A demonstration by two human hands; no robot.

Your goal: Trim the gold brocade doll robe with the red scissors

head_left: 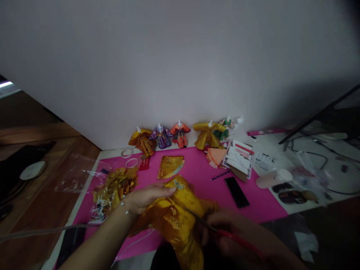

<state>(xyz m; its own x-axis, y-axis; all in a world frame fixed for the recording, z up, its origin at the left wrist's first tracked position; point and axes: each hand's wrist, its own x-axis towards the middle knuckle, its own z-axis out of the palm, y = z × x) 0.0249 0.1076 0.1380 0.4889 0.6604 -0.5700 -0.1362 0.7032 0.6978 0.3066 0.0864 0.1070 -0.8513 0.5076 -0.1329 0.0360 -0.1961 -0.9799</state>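
Note:
A shiny gold fabric (180,213) with pale embroidered motifs hangs in folds over the near edge of the pink mat. My left hand (147,197) pinches its upper left part, thumb on top. In my right hand (222,225) is a pair of scissors (230,235) with red handles, its dark blades lying against the fabric and pointing up and left. Blur and shadow hide the fingers of that hand in part. Beyond the fabric a cut gold piece (171,167) with a pale curved edge lies flat on the mat.
Small headless figures in robes, among them a purple one (161,135) and an orange one (180,134), stand along the wall. Gold scraps (116,187) pile up at left. A phone (237,192), papers (239,157) and a pale bottle (272,179) lie at right on the pink mat (202,165) and table.

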